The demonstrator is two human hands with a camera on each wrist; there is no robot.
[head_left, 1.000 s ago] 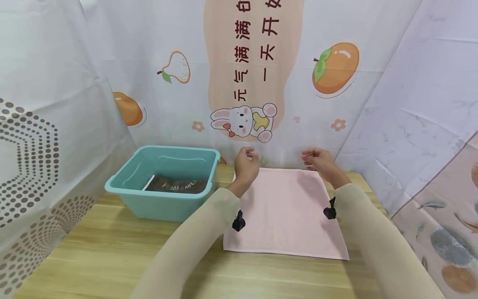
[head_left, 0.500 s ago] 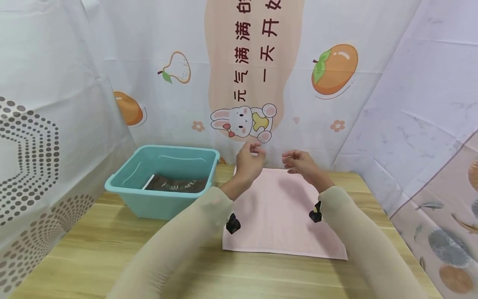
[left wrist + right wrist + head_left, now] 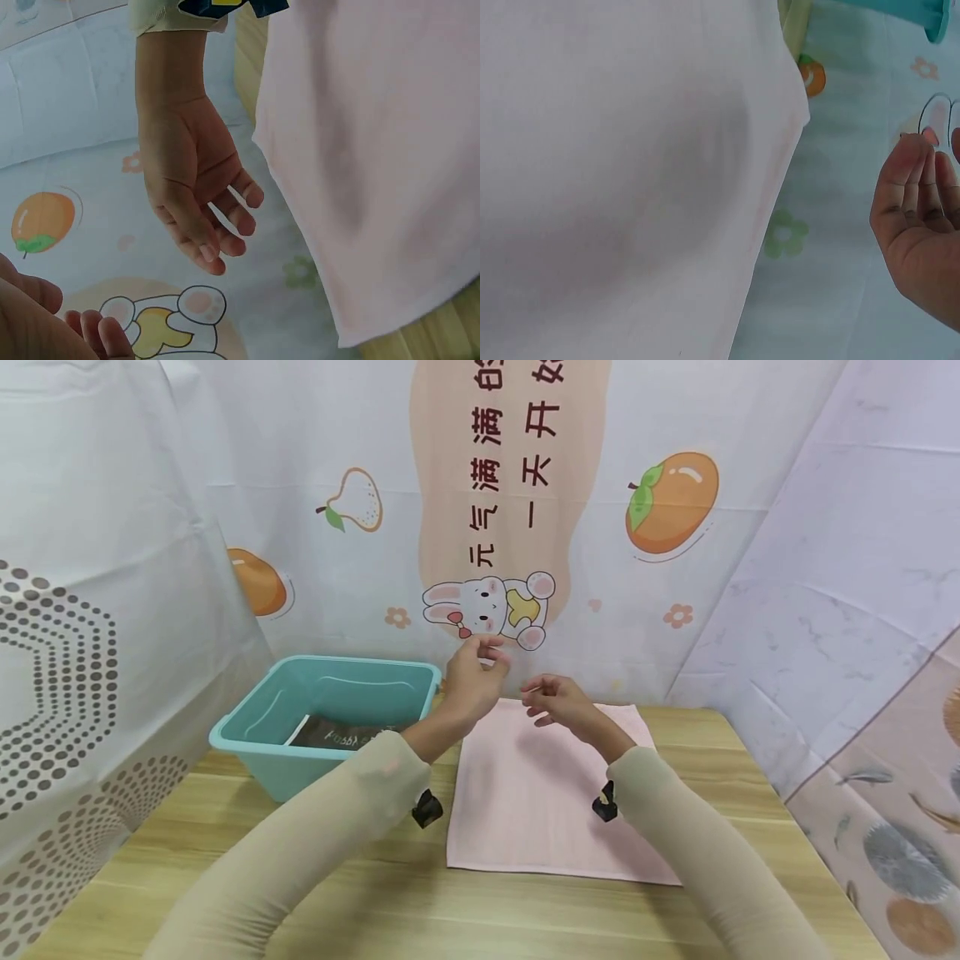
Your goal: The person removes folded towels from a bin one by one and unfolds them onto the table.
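A square pink towel (image 3: 547,822) lies spread flat on the wooden table, its weave smooth and its front edge hemmed. Above its far left corner I hold my left hand (image 3: 472,681) in the air, fingers loosely bent and nothing in them. My right hand (image 3: 567,703) hovers over the towel's far part, also holding nothing, its fingers relaxed and pointing left. The left wrist view shows the right hand (image 3: 191,172) beside the towel's edge, with part of the left hand (image 3: 45,315) in the lower corner. Black bands sit at both sleeve cuffs.
To the left stands a teal plastic basin (image 3: 262,752). Inside it lies a dark brown item (image 3: 337,733) with white lettering and a pale edge. Printed white curtains (image 3: 360,577) enclose the table (image 3: 480,914) at the back and sides.
Both hands have moved: the right one has come left over the towel, and the left one has drifted left toward the basin. Towel and basin stay in place.
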